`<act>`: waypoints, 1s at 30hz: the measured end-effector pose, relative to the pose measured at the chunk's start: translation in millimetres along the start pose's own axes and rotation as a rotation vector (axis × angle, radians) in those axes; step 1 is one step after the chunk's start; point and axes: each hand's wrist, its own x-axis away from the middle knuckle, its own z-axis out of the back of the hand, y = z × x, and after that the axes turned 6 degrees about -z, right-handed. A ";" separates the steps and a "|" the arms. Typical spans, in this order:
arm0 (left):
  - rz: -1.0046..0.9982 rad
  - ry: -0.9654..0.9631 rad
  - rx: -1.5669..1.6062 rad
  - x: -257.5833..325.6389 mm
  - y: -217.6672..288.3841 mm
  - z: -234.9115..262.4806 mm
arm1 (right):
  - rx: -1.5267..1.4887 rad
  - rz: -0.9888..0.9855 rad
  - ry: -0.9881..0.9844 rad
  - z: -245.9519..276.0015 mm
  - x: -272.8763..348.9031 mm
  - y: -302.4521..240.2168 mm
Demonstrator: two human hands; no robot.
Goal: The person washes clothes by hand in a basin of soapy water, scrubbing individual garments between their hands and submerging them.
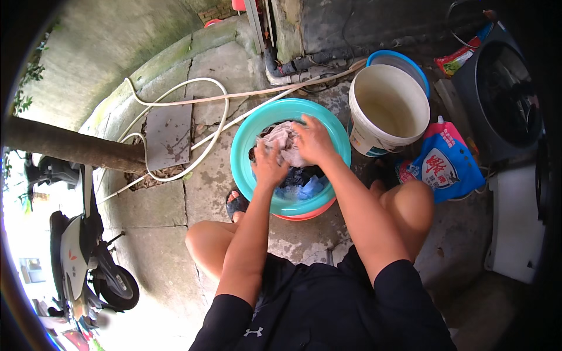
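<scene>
Gripping the pale cloth [285, 142] with both hands: your right hand [314, 140] lies over its upper right part, fingers curled down onto it, and your left hand [268, 165] is closed on its lower left edge. The cloth sits bunched at the top of the teal basin [243, 146], above darker garments [300, 182], one of them blue.

Handling, judged: soft, limp, no stiffness to lever against. If wet, as the setting suggests, it will be heavier than it looks and slick wherever soap is on it. Take it by gathered folds, not by a single layer; a full fist of fabric holds better than fingertips. Not fragile.

Around the grip: the teal basin rests in a red one [307, 214]. A white bucket [386, 108] stands just beside, at right, with a blue pouch [448, 167] near it. White hose [202, 117] loops over the concrete at left.
</scene>
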 end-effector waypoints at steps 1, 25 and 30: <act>-0.002 -0.125 -0.042 8.0 5.9 -6.0 | 0.181 0.053 -0.113 -9.8 7.7 0.7; 0.194 -0.558 -0.074 -13.5 19.8 -25.6 | 0.547 -0.139 -0.567 -75.3 -0.6 31.2; 0.325 -0.071 0.729 1.1 -27.8 -20.2 | 0.205 -0.177 -0.303 -67.7 4.9 -3.0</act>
